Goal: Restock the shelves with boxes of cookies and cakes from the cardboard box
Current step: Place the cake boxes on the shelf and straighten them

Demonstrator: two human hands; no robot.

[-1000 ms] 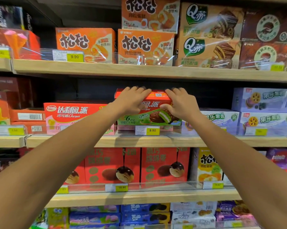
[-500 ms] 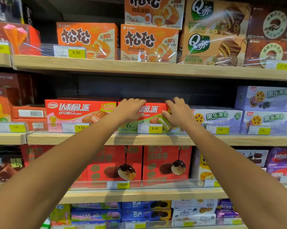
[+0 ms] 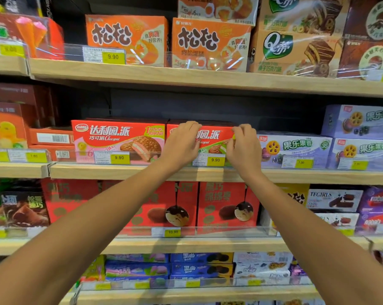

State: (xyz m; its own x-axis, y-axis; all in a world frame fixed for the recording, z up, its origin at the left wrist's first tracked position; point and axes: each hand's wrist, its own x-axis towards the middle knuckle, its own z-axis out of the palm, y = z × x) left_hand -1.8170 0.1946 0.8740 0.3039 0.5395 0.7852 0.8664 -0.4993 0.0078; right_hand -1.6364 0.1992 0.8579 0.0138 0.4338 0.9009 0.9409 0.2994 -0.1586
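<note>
the pale wooden middle shelf [image 3: 120,173] carries a row of cartons behind a clear plastic front rail [image 3: 60,156]: a flat red and pink cardboard box of chocolate pies [image 3: 120,139] at left, a flat red and green cardboard box of chocolate pies [image 3: 212,137] just beside it, and lilac cardboard boxes of fruit cookies [image 3: 296,146] at right. the red and green box stands on its long edge between the two grips, above a yellow 9.90 price tag [image 3: 215,160]. the left grip [image 3: 181,143] grasps its upper left part with fingers curled over the top edge, and the right grip [image 3: 243,148] grasps its top right corner likewise.
</note>
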